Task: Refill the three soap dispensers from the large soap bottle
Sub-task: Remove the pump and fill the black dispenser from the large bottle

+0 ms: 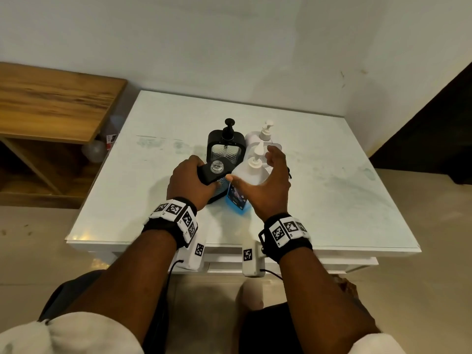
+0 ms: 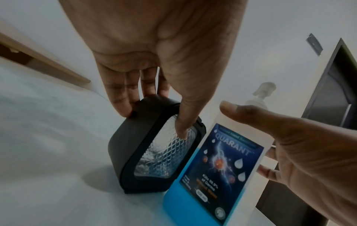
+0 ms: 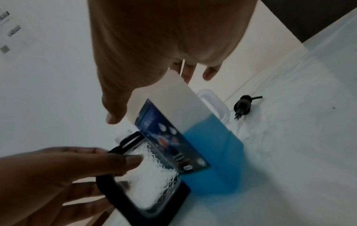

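On the white table (image 1: 332, 190), my left hand (image 1: 189, 180) grips a black dispenser (image 1: 214, 172) whose neck is uncovered, its pump off. In the left wrist view its fingers (image 2: 125, 97) curl over the dispenser (image 2: 154, 152) and the thumb lies on the patterned pane. The large soap bottle (image 1: 245, 175), white-pumped with blue liquid low down, stands right beside it. My right hand (image 1: 268, 182) is spread around that bottle (image 3: 193, 130), thumb in front, fingers behind, without a clear grip. A second black dispenser (image 1: 226, 144) and a white dispenser (image 1: 263, 136) stand behind.
A loose black pump (image 3: 243, 107) lies on the table to the right of the bottles. A wooden shelf (image 1: 51, 103) stands left of the table, a wall runs behind it, and dark furniture (image 1: 434, 123) sits at the right.
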`<state>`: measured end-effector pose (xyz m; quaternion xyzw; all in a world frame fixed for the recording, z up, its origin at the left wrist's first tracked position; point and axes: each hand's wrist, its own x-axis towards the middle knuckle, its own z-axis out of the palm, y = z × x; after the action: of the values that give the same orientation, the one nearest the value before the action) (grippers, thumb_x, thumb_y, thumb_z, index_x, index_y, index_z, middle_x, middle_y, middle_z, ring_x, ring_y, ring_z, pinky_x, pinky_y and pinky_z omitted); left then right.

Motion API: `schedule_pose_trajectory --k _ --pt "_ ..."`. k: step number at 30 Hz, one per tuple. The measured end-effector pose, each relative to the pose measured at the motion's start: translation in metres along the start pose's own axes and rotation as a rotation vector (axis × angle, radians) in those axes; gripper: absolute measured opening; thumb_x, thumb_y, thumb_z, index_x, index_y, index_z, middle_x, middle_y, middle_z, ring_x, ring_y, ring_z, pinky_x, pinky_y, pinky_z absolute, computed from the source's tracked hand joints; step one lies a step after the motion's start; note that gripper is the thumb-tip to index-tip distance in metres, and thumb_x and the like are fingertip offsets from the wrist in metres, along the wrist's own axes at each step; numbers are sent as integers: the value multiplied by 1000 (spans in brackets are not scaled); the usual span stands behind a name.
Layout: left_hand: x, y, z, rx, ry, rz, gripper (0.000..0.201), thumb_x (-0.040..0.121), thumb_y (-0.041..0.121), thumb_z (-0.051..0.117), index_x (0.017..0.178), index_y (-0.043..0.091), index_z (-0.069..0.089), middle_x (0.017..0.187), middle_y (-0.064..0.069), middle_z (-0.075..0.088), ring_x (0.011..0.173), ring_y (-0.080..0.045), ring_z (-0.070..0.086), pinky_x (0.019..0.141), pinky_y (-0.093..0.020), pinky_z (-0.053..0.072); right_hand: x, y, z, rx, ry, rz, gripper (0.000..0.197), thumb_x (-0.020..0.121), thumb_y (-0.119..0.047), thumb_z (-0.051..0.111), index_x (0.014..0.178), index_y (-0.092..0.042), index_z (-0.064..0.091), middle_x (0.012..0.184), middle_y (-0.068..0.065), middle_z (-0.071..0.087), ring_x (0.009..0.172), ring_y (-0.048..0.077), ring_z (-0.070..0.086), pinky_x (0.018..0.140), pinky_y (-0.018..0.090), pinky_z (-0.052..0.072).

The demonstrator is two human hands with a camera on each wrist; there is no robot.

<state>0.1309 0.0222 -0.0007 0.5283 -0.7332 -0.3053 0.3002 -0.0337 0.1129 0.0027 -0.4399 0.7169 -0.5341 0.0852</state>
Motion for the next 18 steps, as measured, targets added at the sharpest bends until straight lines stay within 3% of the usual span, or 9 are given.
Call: schedule_pose_trajectory --k 3,7,9,11,13,14,17,18 --pt "2 0 -2 3 -18 0 44 67 36 88 92 21 55 94 -1 65 86 -28 61 73 -42 54 -2 -9 6 54 57 6 111 49 -54 100 141 -24 46 130 -3 57 120 13 54 103 32 49" --pt "2 0 -5 0 -30 -1 44 67 34 88 92 21 56 94 -1 65 85 -28 61 73 -41 54 -1 -6 4 32 13 -24 82 57 -44 101 123 -19 59 115 -4 64 105 10 57 93 28 52" --pt "2 1 -5 -6 -31 2 42 67 29 88 92 19 56 94 -1 65 85 -28 61 74 -42 54 6 0 -5 28 -38 -21 74 57 -45 101 116 -19 65 111 -6 68 99 6 59 86 20 51" --pt "1 2 -6 -10 -33 0 40 67 25 87 93 18 57 94 -1 66 87 -28 62 74 -42 54 14 5 -16 -19 -121 16 77 54 -55 99 118 -27 66 112 -10 69 103 4 61 87 24 52" --pt "2 3 -6 -15 -35 -6 39 66 24 86 93 19 57 94 -1 66 87 -28 62 76 -42 54 19 10 -24 -85 -191 30 83 55 -63 93 127 -36 61 120 -12 67 110 11 62 94 38 55" --pt "3 4 -6 -18 -36 -10 40 65 23 86 93 19 57 94 0 66 87 -28 62 76 -43 55 20 10 -27 -83 -217 27 83 59 -58 92 131 -37 58 122 -12 66 112 12 62 96 41 54" --pt "4 5 -4 -20 -45 -16 43 64 26 88 94 20 57 95 0 66 87 -27 62 77 -43 56 14 11 -27 -20 -229 -12 78 68 -30 92 137 -25 55 122 -14 63 114 -1 58 99 26 51" --pt "4 6 -3 -16 -47 -15 44 64 27 88 95 20 57 96 0 66 87 -27 62 77 -43 56 12 11 -24 -7 -211 -19 81 68 -29 94 138 -23 53 125 -12 62 117 0 57 102 28 50"
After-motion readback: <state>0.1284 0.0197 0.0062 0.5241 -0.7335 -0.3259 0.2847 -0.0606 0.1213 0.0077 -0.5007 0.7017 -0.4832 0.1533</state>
